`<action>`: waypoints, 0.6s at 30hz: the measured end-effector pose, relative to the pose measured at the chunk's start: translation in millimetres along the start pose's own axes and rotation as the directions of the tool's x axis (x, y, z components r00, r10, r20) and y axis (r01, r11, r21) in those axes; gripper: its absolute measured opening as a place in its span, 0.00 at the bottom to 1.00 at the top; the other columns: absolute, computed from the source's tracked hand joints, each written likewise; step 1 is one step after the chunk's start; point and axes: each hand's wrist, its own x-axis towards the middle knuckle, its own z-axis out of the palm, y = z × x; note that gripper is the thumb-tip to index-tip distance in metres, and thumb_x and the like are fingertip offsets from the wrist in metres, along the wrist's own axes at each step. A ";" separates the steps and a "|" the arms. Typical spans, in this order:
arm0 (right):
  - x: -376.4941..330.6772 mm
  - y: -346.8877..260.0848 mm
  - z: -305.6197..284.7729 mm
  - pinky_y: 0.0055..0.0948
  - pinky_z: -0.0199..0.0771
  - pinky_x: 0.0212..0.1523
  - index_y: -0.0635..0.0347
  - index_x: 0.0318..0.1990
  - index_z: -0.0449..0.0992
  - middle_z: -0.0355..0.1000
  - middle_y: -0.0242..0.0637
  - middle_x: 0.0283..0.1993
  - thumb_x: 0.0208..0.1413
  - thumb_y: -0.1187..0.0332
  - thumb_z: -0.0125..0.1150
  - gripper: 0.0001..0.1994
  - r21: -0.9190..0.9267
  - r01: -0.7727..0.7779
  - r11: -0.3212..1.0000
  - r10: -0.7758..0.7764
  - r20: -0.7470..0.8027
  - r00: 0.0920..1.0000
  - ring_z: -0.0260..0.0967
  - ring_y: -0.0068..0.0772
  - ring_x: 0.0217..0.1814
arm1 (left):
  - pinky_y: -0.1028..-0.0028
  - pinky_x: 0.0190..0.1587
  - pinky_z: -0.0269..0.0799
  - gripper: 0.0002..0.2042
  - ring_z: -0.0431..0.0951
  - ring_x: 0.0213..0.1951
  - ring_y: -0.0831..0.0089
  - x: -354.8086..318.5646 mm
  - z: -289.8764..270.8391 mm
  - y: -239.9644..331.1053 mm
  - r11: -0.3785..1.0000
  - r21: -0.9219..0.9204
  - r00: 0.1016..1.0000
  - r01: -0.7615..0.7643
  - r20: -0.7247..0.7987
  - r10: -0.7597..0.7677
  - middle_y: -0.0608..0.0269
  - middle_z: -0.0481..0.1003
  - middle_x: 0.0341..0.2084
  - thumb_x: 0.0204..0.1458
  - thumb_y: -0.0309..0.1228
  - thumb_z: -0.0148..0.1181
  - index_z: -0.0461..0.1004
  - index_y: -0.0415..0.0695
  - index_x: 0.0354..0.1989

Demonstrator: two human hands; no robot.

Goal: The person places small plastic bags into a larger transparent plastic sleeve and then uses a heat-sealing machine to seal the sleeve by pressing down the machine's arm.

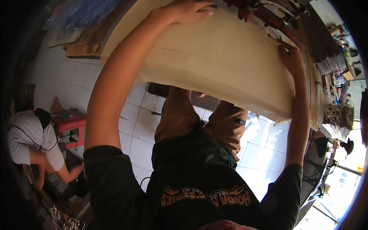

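Note:
A large pale cream board [214, 61] lies flat in front of me, above my legs. My left hand [186, 9] rests on its far top edge, fingers curled over the rim. At the board's right side, my right hand [292, 59] presses flat with fingers apart, next to a thin dark stick or pencil [285, 43]; I cannot tell whether the fingers hold it. Both forearms stretch up from my dark shirt.
Red-handled tools [264, 13] and clutter lie on the bench beyond the board. Bundles of string and brushes [337, 115] hang at the right. Another person in a white shirt [28, 138] crouches at the left beside a red stool [71, 128]. Wood pieces [82, 48] lie on the white tiled floor.

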 end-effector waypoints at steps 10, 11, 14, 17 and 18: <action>7.7 11.9 5.8 0.36 0.74 0.41 0.34 0.57 0.79 0.77 0.39 0.27 0.60 0.48 0.54 0.20 0.020 -0.017 1.000 0.015 0.070 0.997 0.78 0.36 0.33 | 0.59 0.70 0.57 0.30 0.62 0.67 0.47 -3.0 -3.0 5.5 0.997 0.007 0.995 0.078 0.054 -0.078 0.45 0.60 0.69 0.64 0.50 0.46 0.63 0.39 0.67; 7.3 13.8 5.7 0.36 0.74 0.42 0.34 0.57 0.79 0.77 0.39 0.27 0.60 0.48 0.54 0.20 0.024 -0.007 1.000 0.005 0.067 0.998 0.78 0.36 0.33 | 0.58 0.70 0.57 0.30 0.62 0.67 0.47 -3.0 -2.7 3.7 0.998 0.011 0.997 0.062 0.045 -0.063 0.45 0.60 0.68 0.64 0.50 0.46 0.63 0.39 0.67; 4.3 7.1 5.2 0.36 0.74 0.42 0.33 0.57 0.79 0.76 0.39 0.26 0.60 0.48 0.54 0.19 0.026 0.001 1.000 -0.003 0.068 0.998 0.78 0.36 0.33 | 0.59 0.70 0.57 0.30 0.62 0.67 0.47 -3.3 1.3 -0.7 0.999 0.034 0.999 0.038 0.013 -0.038 0.44 0.60 0.68 0.64 0.50 0.46 0.63 0.38 0.66; 5.4 15.0 8.6 0.37 0.73 0.41 0.33 0.57 0.79 0.75 0.39 0.25 0.61 0.48 0.54 0.19 0.053 0.035 0.998 -0.037 0.027 0.999 0.77 0.36 0.32 | 0.59 0.70 0.57 0.30 0.62 0.68 0.47 -1.1 0.5 2.1 0.999 0.006 0.999 0.046 0.026 -0.046 0.44 0.60 0.68 0.64 0.49 0.46 0.63 0.38 0.66; 3.8 12.8 7.1 0.37 0.73 0.41 0.33 0.57 0.79 0.74 0.39 0.24 0.60 0.48 0.53 0.19 0.069 0.052 0.996 -0.053 0.006 0.999 0.76 0.36 0.31 | 0.59 0.70 0.57 0.30 0.61 0.68 0.47 -0.6 0.4 3.4 0.998 0.003 0.998 0.059 0.034 -0.059 0.44 0.60 0.68 0.64 0.49 0.46 0.63 0.38 0.66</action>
